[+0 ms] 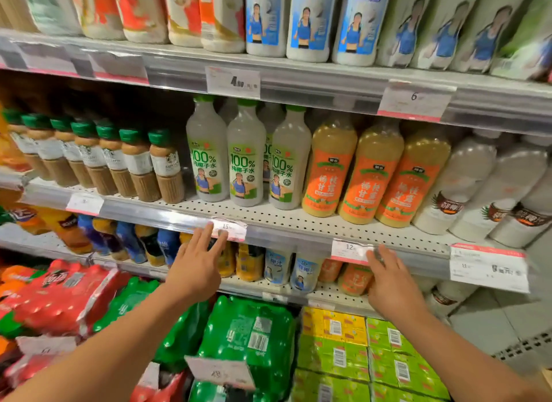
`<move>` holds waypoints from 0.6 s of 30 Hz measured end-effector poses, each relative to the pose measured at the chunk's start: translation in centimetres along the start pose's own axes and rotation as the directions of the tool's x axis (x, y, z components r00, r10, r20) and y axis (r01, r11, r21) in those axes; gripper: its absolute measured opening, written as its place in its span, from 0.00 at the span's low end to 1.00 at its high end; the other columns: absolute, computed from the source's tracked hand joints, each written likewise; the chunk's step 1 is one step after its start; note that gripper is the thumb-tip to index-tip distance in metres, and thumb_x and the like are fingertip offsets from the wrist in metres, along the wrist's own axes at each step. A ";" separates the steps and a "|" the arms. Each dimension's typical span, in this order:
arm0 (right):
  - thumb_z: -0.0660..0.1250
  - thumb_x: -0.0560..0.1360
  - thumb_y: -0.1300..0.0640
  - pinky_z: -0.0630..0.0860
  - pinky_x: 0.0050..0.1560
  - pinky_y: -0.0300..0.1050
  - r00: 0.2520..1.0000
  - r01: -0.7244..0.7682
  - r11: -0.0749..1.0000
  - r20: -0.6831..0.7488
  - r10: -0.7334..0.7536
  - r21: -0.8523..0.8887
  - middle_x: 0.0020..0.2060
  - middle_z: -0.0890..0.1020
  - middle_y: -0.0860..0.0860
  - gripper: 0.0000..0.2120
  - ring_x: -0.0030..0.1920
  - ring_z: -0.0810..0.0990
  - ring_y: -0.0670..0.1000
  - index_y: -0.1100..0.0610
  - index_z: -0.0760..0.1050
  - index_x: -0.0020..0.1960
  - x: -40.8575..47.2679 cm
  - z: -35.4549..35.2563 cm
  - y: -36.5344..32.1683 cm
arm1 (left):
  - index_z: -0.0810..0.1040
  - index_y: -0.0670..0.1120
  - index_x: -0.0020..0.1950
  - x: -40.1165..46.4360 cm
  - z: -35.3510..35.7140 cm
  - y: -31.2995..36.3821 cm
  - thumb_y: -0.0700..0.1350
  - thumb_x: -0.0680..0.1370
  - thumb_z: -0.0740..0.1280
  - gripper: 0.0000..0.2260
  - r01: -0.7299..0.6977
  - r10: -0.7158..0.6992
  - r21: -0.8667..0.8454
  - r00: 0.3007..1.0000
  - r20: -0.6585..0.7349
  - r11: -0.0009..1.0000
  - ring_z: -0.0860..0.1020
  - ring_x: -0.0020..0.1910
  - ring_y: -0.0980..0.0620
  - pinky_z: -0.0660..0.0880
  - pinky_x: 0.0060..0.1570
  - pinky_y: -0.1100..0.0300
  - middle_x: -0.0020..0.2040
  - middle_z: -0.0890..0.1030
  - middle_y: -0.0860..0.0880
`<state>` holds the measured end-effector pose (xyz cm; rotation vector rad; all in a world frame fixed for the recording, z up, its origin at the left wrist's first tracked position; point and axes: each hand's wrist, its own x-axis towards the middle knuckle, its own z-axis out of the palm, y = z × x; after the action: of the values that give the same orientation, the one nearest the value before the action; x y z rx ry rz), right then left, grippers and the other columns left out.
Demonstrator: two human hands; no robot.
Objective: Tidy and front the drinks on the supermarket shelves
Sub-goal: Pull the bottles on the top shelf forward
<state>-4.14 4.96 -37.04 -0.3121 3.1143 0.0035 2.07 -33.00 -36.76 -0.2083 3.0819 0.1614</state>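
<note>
On the middle shelf [268,216] stand green-capped coconut water bottles [246,162] set back from the edge, orange-labelled juice bottles [370,177] to their right, and white coconut milk bottles [466,189] at the far right. Brown coffee bottles [137,165] line the left. My left hand [195,264] is raised below the shelf's front rail, fingers spread, holding nothing. My right hand [388,282] is raised at the same rail under the juice bottles, fingers apart, also without anything in it.
The top shelf holds tall white and blue-labelled bottles [310,22]. Price tags [228,229] hang on the rails. Below are small bottles [304,271], red [59,300] and green [248,333] shrink-wrapped packs, and yellow-green cartons [358,351].
</note>
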 end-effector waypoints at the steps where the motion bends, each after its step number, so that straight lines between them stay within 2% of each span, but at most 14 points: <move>1: 0.62 0.75 0.57 0.58 0.75 0.48 0.999 -0.035 0.999 0.024 0.035 0.009 0.79 0.50 0.54 0.34 0.78 0.51 0.57 0.55 0.53 0.79 0.0 -0.5 -0.6 | 0.41 0.55 0.79 0.7 0.0 -0.6 0.42 0.73 0.59 0.39 -0.025 0.024 0.018 0.999 0.041 1.000 0.41 0.78 0.44 0.50 0.74 0.45 0.79 0.37 0.47; 3: 0.61 0.76 0.56 0.62 0.72 0.47 0.992 -0.100 0.995 0.085 0.098 0.024 0.79 0.50 0.54 0.33 0.77 0.54 0.57 0.56 0.54 0.78 0.4 -1.5 -1.6 | 0.40 0.56 0.78 1.6 0.0 -1.7 0.42 0.72 0.60 0.41 -0.085 0.078 0.053 0.989 0.124 0.995 0.40 0.78 0.45 0.48 0.74 0.45 0.79 0.36 0.49; 5: 0.61 0.77 0.53 0.65 0.70 0.46 0.971 -0.161 0.986 0.187 0.150 0.046 0.79 0.49 0.54 0.33 0.75 0.60 0.56 0.55 0.53 0.79 0.4 -2.8 -2.7 | 0.41 0.56 0.79 1.9 -0.5 -2.1 0.42 0.72 0.61 0.41 -0.136 0.118 0.092 0.977 0.176 0.986 0.44 0.78 0.44 0.51 0.74 0.44 0.79 0.39 0.49; 8: 0.63 0.77 0.54 0.66 0.70 0.46 0.952 -0.227 0.959 0.245 0.182 0.171 0.77 0.58 0.55 0.31 0.73 0.65 0.56 0.53 0.59 0.78 0.2 -5.7 -5.1 | 0.50 0.55 0.79 2.3 -3.7 -1.7 0.44 0.74 0.60 0.35 -0.175 0.156 0.125 0.976 0.150 0.977 0.60 0.74 0.45 0.62 0.70 0.45 0.78 0.55 0.48; 10: 0.65 0.75 0.56 0.67 0.70 0.48 0.977 -0.194 0.939 0.137 0.161 0.285 0.73 0.66 0.53 0.28 0.71 0.68 0.54 0.53 0.65 0.74 0.3 -8.7 -6.8 | 0.51 0.54 0.79 3.0 -7.8 -0.7 0.46 0.76 0.60 0.32 -0.211 0.208 0.086 0.977 0.035 0.974 0.67 0.70 0.47 0.67 0.67 0.49 0.75 0.63 0.49; 11: 0.65 0.75 0.56 0.67 0.69 0.47 0.989 -0.145 0.932 0.040 0.140 0.331 0.72 0.68 0.51 0.27 0.69 0.69 0.53 0.52 0.66 0.73 0.3 -10.6 -7.8 | 0.53 0.54 0.79 3.2 -10.2 -0.1 0.46 0.77 0.61 0.32 -0.252 0.258 0.075 0.963 -0.081 0.965 0.69 0.68 0.48 0.71 0.65 0.51 0.74 0.66 0.49; 12: 0.64 0.76 0.55 0.67 0.69 0.46 0.992 -0.077 0.933 -0.071 0.108 0.351 0.71 0.69 0.49 0.25 0.68 0.69 0.51 0.50 0.67 0.73 0.4 -12.8 -8.7 | 0.56 0.53 0.78 3.2 -12.9 0.4 0.46 0.76 0.63 0.31 -0.309 0.317 0.074 0.920 -0.230 0.948 0.72 0.65 0.49 0.74 0.62 0.53 0.72 0.69 0.50; 14: 0.63 0.76 0.54 0.64 0.68 0.41 0.952 0.069 0.933 -0.302 0.044 0.354 0.70 0.71 0.46 0.22 0.68 0.69 0.47 0.48 0.70 0.70 0.7 -17.8 -10.3 | 0.67 0.51 0.73 3.3 -18.6 1.1 0.45 0.71 0.69 0.30 -0.425 0.430 0.133 0.747 -0.508 0.895 0.77 0.59 0.48 0.78 0.53 0.54 0.66 0.76 0.48; 15: 0.63 0.76 0.55 0.63 0.67 0.39 0.915 0.129 0.930 -0.402 0.022 0.344 0.68 0.72 0.45 0.21 0.68 0.69 0.47 0.49 0.72 0.68 0.8 -20.4 -10.9 | 0.71 0.49 0.70 3.6 -20.9 1.1 0.45 0.68 0.71 0.30 -0.457 0.464 0.175 0.655 -0.597 0.872 0.78 0.57 0.46 0.79 0.51 0.51 0.63 0.78 0.46; 16: 0.64 0.75 0.56 0.63 0.67 0.40 0.875 0.173 0.929 -0.484 0.007 0.327 0.67 0.73 0.45 0.20 0.67 0.69 0.47 0.49 0.73 0.67 1.0 -22.7 -11.5 | 0.73 0.48 0.68 3.8 -23.0 1.1 0.44 0.66 0.73 0.30 -0.468 0.478 0.202 0.602 -0.640 0.860 0.78 0.58 0.42 0.78 0.52 0.48 0.64 0.77 0.44; 17: 0.63 0.75 0.57 0.64 0.68 0.42 0.842 0.202 0.931 -0.540 -0.007 0.303 0.66 0.74 0.46 0.21 0.67 0.69 0.48 0.50 0.74 0.67 1.1 -24.7 -12.0 | 0.72 0.47 0.69 4.0 -24.7 1.0 0.44 0.65 0.72 0.31 -0.455 0.472 0.208 0.602 -0.644 0.866 0.75 0.61 0.39 0.76 0.55 0.45 0.67 0.74 0.42; 18: 0.63 0.75 0.57 0.64 0.69 0.45 0.825 0.211 0.939 -0.564 -0.023 0.271 0.68 0.72 0.47 0.22 0.68 0.67 0.49 0.50 0.72 0.69 1.1 -26.3 -12.4 | 0.69 0.47 0.71 4.1 -26.0 0.9 0.45 0.67 0.71 0.33 -0.414 0.443 0.203 0.642 -0.626 0.887 0.70 0.67 0.38 0.72 0.60 0.43 0.71 0.70 0.41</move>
<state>-3.10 -7.50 -10.78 -0.5919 3.5581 -0.7256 -3.22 -35.40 -11.10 0.6383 3.7781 0.0357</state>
